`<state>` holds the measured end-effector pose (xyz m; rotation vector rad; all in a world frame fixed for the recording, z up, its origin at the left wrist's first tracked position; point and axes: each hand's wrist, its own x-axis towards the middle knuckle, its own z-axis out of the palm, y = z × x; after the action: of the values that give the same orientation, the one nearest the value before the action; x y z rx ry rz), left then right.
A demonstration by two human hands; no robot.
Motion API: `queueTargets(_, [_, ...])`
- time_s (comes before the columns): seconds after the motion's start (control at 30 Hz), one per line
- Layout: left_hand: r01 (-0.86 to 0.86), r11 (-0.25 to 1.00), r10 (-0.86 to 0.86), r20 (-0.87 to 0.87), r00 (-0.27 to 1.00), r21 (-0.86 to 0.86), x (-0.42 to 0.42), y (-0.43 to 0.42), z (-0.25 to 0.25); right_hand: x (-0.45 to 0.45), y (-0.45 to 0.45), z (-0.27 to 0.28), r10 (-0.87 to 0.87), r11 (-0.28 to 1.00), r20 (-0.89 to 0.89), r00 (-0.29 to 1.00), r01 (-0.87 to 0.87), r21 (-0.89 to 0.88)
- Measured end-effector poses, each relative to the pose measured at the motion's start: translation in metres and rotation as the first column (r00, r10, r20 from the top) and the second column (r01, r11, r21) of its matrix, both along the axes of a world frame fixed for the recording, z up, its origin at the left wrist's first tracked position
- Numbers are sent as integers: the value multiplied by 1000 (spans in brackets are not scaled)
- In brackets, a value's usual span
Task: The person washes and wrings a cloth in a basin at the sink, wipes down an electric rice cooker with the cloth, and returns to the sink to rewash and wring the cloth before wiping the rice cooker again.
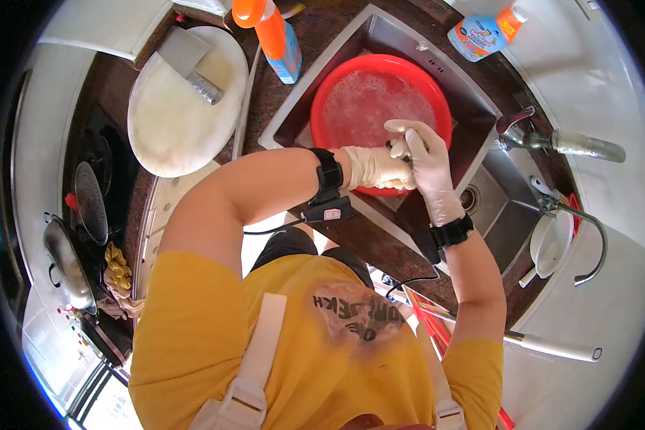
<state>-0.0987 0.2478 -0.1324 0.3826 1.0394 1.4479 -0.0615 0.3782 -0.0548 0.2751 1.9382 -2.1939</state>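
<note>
My left hand [381, 169], in a pale rubber glove, is closed in a fist over the near rim of the red basin [441, 89]. Against it presses my right hand [428, 154], gloved as well, its fingers bent around the left hand's fingers. Something small and dark shows between the two hands, too hidden to name. Cloudy, foamy water [373, 104] fills the basin, which stands in the left bowl of the steel sink [287, 129].
Left of the sink lies a round cutting board [172, 136] with a cleaver [186, 61] on it. One spray bottle [276, 46] stands behind it, another bottle [484, 36] at the back right. A faucet [530, 136] and white bowl [548, 244] are to the right.
</note>
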Motion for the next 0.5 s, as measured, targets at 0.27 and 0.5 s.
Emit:
queueTargets(0.27, [-49,993,40,-79,996,-110,16,1,31,13,9,-4,138,985,75,988,-145,99])
queueTargets(0.5, [23,961,79,-354,932,275,16,-15,66,24,17,66,423,906,-185,887,-410,108])
